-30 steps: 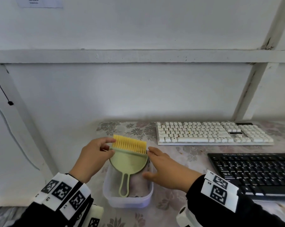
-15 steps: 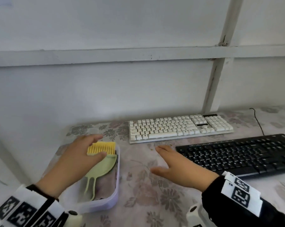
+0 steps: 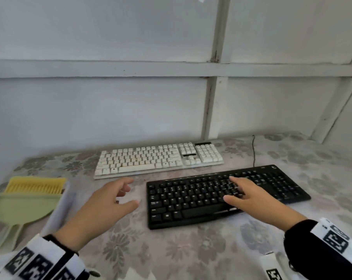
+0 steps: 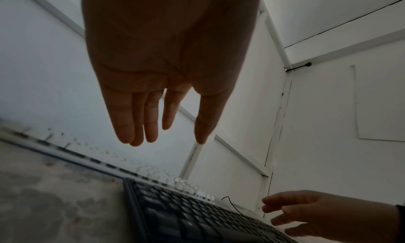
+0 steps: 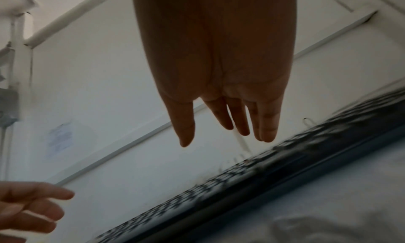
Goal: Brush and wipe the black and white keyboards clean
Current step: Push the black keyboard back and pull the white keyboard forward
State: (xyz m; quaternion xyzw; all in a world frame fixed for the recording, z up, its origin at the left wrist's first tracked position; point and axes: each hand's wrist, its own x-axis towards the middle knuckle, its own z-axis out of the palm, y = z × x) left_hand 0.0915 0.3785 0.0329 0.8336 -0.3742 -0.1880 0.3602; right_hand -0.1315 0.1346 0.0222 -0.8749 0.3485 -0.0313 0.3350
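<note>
1. Your left hand [image 3: 108,201] hangs over the bare flowered cloth of the desk [image 3: 191,249], just left of the black keyboard [image 3: 193,201]; its fingers are loosely spread and it holds nothing, which the left wrist view confirms
2. Your right hand [image 3: 249,197] is over the middle of the black keyboard, fingers straight and relaxed, gripping nothing; whether the fingertips actually touch the keys I cannot tell
3. With one hand at the keyboard's left end and the other over its keys, you look placed to take hold of it or steady it, so my reading is that the black one comes first
4. The brush [image 3: 34,185] with yellow bristles lies on the green dustpan [image 3: 21,207] across a clear tub [image 3: 59,209] at the far left of the desk, apart from both hands; it is parked within the left hand's reach, and no brushing can start until you pick it up
5. The black keyboard lies nearest you, slightly angled, its front edge curved; the keys look dark and even, and any dust is too fine to make out
6. The white keyboard [image 3: 159,158] sits behind it, close to the wall [image 3: 110,110], parallel and not touching; its keys look yellowed, with small orange-brown specks among the middle rows
7. A thin dark cable [image 3: 254,150] runs from the wall side down towards the black keyboard's back edge; mind it if you lift or turn the board
</note>
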